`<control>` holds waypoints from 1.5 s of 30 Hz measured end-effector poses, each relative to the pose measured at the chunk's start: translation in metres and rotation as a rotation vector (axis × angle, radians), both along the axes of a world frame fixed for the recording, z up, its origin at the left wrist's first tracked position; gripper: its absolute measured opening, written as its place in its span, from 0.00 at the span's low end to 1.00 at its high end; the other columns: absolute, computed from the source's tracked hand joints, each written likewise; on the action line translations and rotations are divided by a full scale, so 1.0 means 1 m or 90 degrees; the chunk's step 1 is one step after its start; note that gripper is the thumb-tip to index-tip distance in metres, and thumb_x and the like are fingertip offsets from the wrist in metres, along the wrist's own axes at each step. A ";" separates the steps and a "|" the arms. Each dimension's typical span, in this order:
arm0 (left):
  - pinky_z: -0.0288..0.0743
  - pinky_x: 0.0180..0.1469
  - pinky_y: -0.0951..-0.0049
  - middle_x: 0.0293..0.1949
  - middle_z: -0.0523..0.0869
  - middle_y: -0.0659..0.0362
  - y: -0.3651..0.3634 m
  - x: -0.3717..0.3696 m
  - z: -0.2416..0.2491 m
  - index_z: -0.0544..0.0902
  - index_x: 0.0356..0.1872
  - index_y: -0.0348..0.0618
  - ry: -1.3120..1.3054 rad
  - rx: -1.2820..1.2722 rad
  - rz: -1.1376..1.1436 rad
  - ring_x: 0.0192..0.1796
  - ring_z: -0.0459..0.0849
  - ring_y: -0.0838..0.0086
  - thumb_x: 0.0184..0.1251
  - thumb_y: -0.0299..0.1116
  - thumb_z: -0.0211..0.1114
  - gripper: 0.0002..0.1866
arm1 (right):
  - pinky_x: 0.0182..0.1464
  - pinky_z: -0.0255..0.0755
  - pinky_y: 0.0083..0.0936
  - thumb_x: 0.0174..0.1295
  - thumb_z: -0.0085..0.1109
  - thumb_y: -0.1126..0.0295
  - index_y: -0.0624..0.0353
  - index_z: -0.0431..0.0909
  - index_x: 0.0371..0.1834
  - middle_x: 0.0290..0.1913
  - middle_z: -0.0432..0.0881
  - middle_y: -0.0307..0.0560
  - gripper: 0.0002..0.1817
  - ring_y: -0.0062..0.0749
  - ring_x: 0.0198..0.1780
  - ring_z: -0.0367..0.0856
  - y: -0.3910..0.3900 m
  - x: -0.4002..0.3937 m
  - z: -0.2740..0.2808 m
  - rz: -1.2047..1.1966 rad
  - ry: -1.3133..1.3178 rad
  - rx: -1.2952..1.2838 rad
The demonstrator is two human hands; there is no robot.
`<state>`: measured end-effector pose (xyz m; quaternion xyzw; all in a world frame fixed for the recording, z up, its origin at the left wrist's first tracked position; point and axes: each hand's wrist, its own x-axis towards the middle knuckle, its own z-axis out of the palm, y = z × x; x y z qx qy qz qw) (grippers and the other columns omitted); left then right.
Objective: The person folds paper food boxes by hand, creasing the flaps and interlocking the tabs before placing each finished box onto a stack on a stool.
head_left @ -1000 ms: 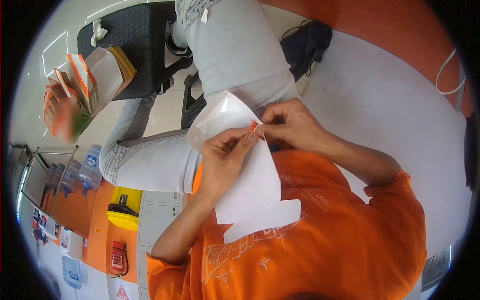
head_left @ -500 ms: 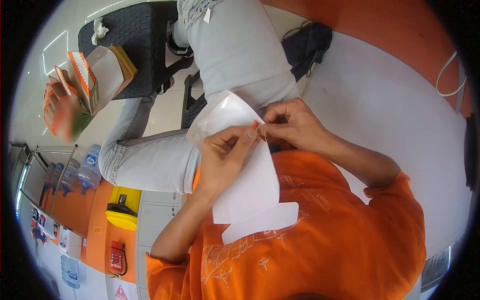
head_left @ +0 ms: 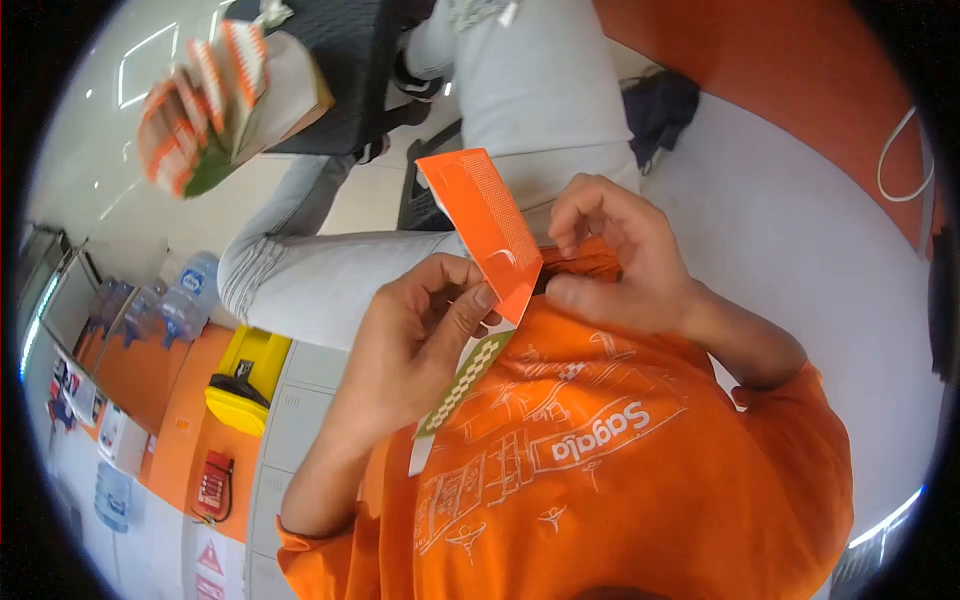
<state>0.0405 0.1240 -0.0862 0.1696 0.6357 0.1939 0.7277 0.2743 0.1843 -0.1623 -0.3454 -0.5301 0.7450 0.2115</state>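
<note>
My left hand (head_left: 415, 335) is closed on a flat cardboard carton (head_left: 490, 225), thumb and fingers pinching it near its middle. The carton is tilted, its orange printed panel at the top and a green-and-white checked strip lower down. Just to the right, my right hand (head_left: 625, 260) is open with its fingers curved and the thumb apart. Nothing shows in it, and a small gap separates it from the carton's edge.
A black woven stool (head_left: 345, 70) at upper left bears a stack of similar orange-edged cartons (head_left: 285, 95). Water bottles (head_left: 185, 300), a yellow bin (head_left: 245, 375) and grey lockers (head_left: 315, 400) stand at left. A white surface (head_left: 800, 270) lies at right.
The carton has turned from its white inner side to its printed orange and green side. My right hand has let go of it and moved slightly right. The view has shifted.
</note>
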 end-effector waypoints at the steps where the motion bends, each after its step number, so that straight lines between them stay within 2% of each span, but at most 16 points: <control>1: 0.78 0.45 0.80 0.36 0.87 0.59 -0.001 -0.008 0.006 0.82 0.49 0.29 -0.043 0.028 0.020 0.42 0.84 0.82 0.83 0.29 0.63 0.10 | 0.41 0.75 0.17 0.57 0.79 0.70 0.61 0.76 0.47 0.40 0.77 0.39 0.21 0.18 0.41 0.78 0.001 -0.009 0.009 0.011 0.013 0.004; 4: 0.79 0.50 0.78 0.39 0.89 0.58 -0.008 -0.027 0.018 0.83 0.50 0.29 -0.081 0.052 0.068 0.46 0.84 0.81 0.82 0.27 0.63 0.09 | 0.43 0.78 0.19 0.55 0.79 0.75 0.62 0.77 0.48 0.45 0.76 0.44 0.21 0.23 0.40 0.77 -0.002 -0.036 0.031 0.024 0.061 0.125; 6: 0.80 0.50 0.75 0.40 0.90 0.59 -0.018 -0.033 0.021 0.85 0.50 0.31 -0.029 0.157 -0.018 0.45 0.84 0.80 0.80 0.26 0.63 0.08 | 0.44 0.80 0.22 0.53 0.78 0.79 0.62 0.80 0.47 0.49 0.76 0.47 0.19 0.31 0.45 0.79 -0.007 -0.044 0.036 0.016 0.037 0.366; 9: 0.80 0.51 0.73 0.41 0.90 0.59 -0.042 -0.030 0.017 0.86 0.51 0.32 0.010 0.221 -0.062 0.44 0.85 0.79 0.79 0.25 0.64 0.08 | 0.43 0.80 0.22 0.53 0.78 0.79 0.60 0.83 0.45 0.51 0.76 0.47 0.17 0.36 0.51 0.78 -0.010 -0.054 0.038 0.013 0.035 0.361; 16: 0.79 0.55 0.71 0.42 0.92 0.57 -0.074 -0.010 0.026 0.87 0.51 0.34 0.071 0.290 0.004 0.44 0.87 0.76 0.75 0.27 0.68 0.09 | 0.40 0.80 0.20 0.52 0.78 0.78 0.58 0.85 0.42 0.57 0.76 0.51 0.15 0.34 0.52 0.77 -0.006 -0.064 0.051 0.119 0.004 0.419; 18: 0.79 0.57 0.71 0.42 0.92 0.56 -0.085 0.000 0.021 0.88 0.50 0.34 0.028 0.245 0.137 0.47 0.88 0.76 0.73 0.26 0.69 0.10 | 0.39 0.79 0.20 0.51 0.80 0.76 0.60 0.85 0.41 0.57 0.76 0.51 0.15 0.32 0.52 0.77 -0.010 -0.066 0.054 0.159 0.004 0.206; 22: 0.78 0.58 0.72 0.42 0.92 0.56 -0.095 0.007 0.020 0.88 0.49 0.34 -0.011 0.209 0.184 0.49 0.88 0.76 0.70 0.26 0.71 0.10 | 0.38 0.77 0.19 0.50 0.82 0.73 0.61 0.85 0.41 0.55 0.76 0.48 0.17 0.30 0.51 0.77 -0.009 -0.068 0.049 0.181 0.012 0.186; 25: 0.79 0.58 0.72 0.42 0.92 0.58 -0.098 0.012 0.022 0.89 0.47 0.35 -0.026 0.169 0.171 0.48 0.88 0.77 0.68 0.26 0.73 0.09 | 0.37 0.77 0.19 0.49 0.84 0.71 0.60 0.85 0.41 0.53 0.74 0.45 0.18 0.28 0.50 0.77 -0.008 -0.068 0.055 0.213 -0.035 0.267; 27: 0.79 0.58 0.73 0.43 0.92 0.59 -0.094 0.010 0.028 0.90 0.45 0.35 -0.108 0.054 0.214 0.50 0.88 0.77 0.67 0.25 0.73 0.08 | 0.39 0.77 0.19 0.47 0.86 0.69 0.59 0.85 0.43 0.53 0.73 0.43 0.21 0.28 0.49 0.77 -0.007 -0.068 0.065 0.252 -0.104 0.141; 31: 0.78 0.60 0.73 0.45 0.92 0.59 -0.102 0.010 0.025 0.89 0.48 0.35 -0.122 0.131 0.224 0.52 0.88 0.77 0.67 0.24 0.73 0.09 | 0.41 0.77 0.19 0.46 0.88 0.64 0.58 0.85 0.45 0.54 0.73 0.42 0.25 0.28 0.50 0.77 -0.005 -0.063 0.063 0.258 -0.069 0.088; 33: 0.78 0.61 0.71 0.46 0.91 0.58 -0.104 0.009 0.026 0.88 0.50 0.35 -0.147 0.145 0.310 0.54 0.88 0.76 0.69 0.24 0.72 0.11 | 0.45 0.77 0.19 0.48 0.88 0.63 0.56 0.84 0.46 0.55 0.73 0.42 0.25 0.27 0.50 0.77 -0.002 -0.063 0.064 0.249 0.020 -0.005; 34: 0.78 0.61 0.71 0.46 0.91 0.58 -0.103 0.007 0.027 0.88 0.50 0.35 -0.145 0.148 0.309 0.54 0.88 0.76 0.69 0.24 0.72 0.11 | 0.45 0.77 0.19 0.48 0.88 0.63 0.56 0.84 0.46 0.55 0.73 0.42 0.25 0.27 0.50 0.77 -0.002 -0.062 0.061 0.249 0.023 -0.003; 36: 0.77 0.63 0.70 0.47 0.91 0.58 -0.100 0.003 0.032 0.86 0.51 0.34 -0.164 0.159 0.298 0.53 0.88 0.75 0.71 0.24 0.71 0.11 | 0.48 0.76 0.19 0.49 0.87 0.66 0.56 0.84 0.47 0.56 0.74 0.42 0.24 0.28 0.52 0.78 -0.004 -0.060 0.054 0.211 0.028 0.151; 40: 0.77 0.62 0.72 0.47 0.90 0.59 -0.096 0.006 0.039 0.86 0.49 0.35 -0.152 0.129 0.319 0.53 0.87 0.77 0.74 0.25 0.70 0.08 | 0.51 0.75 0.21 0.51 0.85 0.69 0.56 0.83 0.48 0.56 0.74 0.43 0.23 0.28 0.53 0.77 -0.012 -0.059 0.057 0.191 0.034 0.150; 43: 0.77 0.59 0.75 0.46 0.89 0.61 -0.097 0.007 0.038 0.86 0.48 0.35 -0.124 0.177 0.340 0.51 0.85 0.80 0.77 0.26 0.68 0.06 | 0.50 0.75 0.23 0.52 0.85 0.69 0.57 0.84 0.44 0.55 0.74 0.44 0.20 0.29 0.53 0.77 -0.011 -0.061 0.061 0.161 0.012 0.170; 45: 0.77 0.55 0.77 0.46 0.88 0.62 -0.096 0.008 0.043 0.85 0.48 0.34 -0.105 0.177 0.348 0.48 0.83 0.82 0.81 0.27 0.65 0.06 | 0.49 0.75 0.25 0.52 0.85 0.67 0.57 0.84 0.40 0.54 0.75 0.45 0.18 0.32 0.52 0.77 -0.012 -0.060 0.061 0.187 0.050 0.274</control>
